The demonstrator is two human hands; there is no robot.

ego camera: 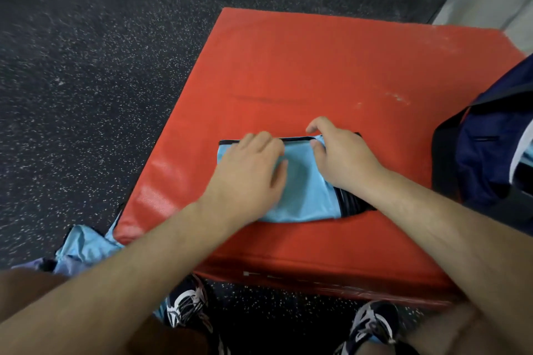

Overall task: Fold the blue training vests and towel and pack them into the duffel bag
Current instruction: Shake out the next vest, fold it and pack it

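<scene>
A light blue training vest [305, 190] with black trim lies folded into a small rectangle on the red padded box [317, 72]. My left hand [251, 170] rests flat on its left half, fingers straight. My right hand [343, 155] sits on the right half, thumb and fingers pinching the top right edge of the fabric. A dark navy duffel bag [490, 153] stands at the box's right edge, partly out of frame. More light blue fabric [83, 248] hangs in a heap off the box's near left corner.
The box stands on dark speckled rubber flooring [86, 81]. A pale wall runs along the back. My two shoes [187, 305] stand on the floor just in front of the box. The far half of the box top is bare red.
</scene>
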